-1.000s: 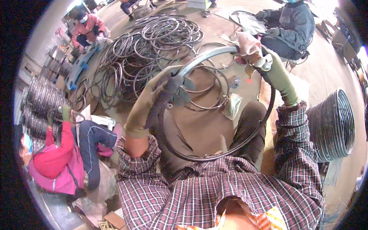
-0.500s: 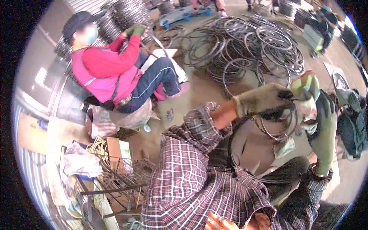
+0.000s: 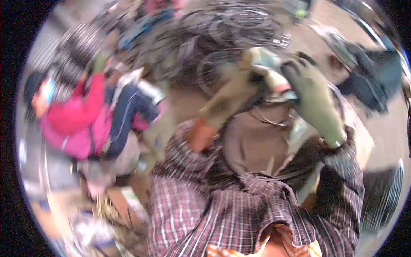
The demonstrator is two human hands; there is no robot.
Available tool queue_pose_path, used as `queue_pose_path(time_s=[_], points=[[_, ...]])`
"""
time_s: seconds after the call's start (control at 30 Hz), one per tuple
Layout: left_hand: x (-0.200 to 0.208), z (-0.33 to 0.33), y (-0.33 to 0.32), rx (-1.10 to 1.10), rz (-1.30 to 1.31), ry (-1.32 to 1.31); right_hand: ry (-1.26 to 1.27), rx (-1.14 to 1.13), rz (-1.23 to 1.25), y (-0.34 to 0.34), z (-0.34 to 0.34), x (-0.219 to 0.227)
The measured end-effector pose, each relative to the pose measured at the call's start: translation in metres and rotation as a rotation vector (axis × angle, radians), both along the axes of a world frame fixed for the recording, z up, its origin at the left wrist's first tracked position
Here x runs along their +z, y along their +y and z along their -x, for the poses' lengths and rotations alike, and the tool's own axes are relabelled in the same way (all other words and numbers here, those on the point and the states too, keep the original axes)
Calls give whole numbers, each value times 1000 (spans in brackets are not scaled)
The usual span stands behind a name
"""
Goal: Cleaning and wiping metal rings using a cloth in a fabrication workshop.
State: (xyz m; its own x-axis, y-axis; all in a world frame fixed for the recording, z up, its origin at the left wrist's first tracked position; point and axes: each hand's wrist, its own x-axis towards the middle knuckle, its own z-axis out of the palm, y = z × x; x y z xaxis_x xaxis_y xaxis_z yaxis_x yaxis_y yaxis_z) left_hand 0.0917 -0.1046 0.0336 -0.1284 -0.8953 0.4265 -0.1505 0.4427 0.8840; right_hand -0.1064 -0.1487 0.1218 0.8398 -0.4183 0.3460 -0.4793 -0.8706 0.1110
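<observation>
Both hands wear pale gloves with dark fingers and are raised in front of my chest. Between them is a crumpled whitish bundle (image 3: 274, 77) with green and red patches; blur hides whether it is cloth or plastic. My left hand (image 3: 239, 88) is closed on its left side. From the right, my right hand (image 3: 308, 81) wraps its fingers over it. Below the hands, thin dark hoops (image 3: 226, 147) curve over my lap. My plaid sleeves cover the forearms.
A large heap of dark wire hoops (image 3: 205, 38) lies on the floor ahead. On the left a co-worker in red and pink (image 3: 81, 115) sits low. Dark clothing (image 3: 376, 77) is heaped at the right. Cardboard and rags (image 3: 92, 229) are at the lower left.
The view has swung right and blurred, so the co-worker and hoop heap sit farther left. Both hands still hold the bundle, now nearer the middle of the picture.
</observation>
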Motion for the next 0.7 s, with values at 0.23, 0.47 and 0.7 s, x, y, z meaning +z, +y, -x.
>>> queue_pose_path(time_s=[0.23, 0.47, 0.7], points=[[43, 17, 19, 3, -449, 157, -508, -133, -68, -28, 92, -39], [56, 31, 1, 55, -456, -11, -245, 9, 138, -2, 22, -11], [57, 26, 5, -61, -493, 90, -746, -237, -499, -20, 133, -54]])
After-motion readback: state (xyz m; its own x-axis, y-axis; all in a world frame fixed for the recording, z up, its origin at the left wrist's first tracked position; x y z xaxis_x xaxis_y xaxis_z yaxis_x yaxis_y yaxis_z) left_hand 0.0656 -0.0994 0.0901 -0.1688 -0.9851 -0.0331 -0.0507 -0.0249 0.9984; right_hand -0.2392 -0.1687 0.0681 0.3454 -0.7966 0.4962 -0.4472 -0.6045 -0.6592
